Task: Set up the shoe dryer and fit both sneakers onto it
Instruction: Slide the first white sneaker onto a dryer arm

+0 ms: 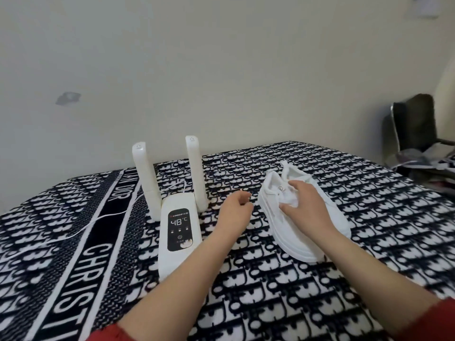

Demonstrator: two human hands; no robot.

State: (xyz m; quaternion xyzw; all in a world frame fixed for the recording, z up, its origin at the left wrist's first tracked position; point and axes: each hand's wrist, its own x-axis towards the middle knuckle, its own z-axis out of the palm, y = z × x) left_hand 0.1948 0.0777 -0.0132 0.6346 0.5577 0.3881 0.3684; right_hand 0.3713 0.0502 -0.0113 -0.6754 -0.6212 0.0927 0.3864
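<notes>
shoe dryer [178,230] left of sneakers [302,212], both on blanket [320,291]

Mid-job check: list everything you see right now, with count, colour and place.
shoe dryer: one, white, display reads 48°C, two arms upright, on the blanket left of centre.
power cord: one, white, trailing left from the dryer.
sneaker: white, right of the dryer; one or a pressed pair, cannot tell.
blanket: one, black and white, under everything.
chair: one, dark, far right.
left hand: fingers loosely curled, between dryer and sneaker.
right hand: grips the sneaker's upper.
</notes>
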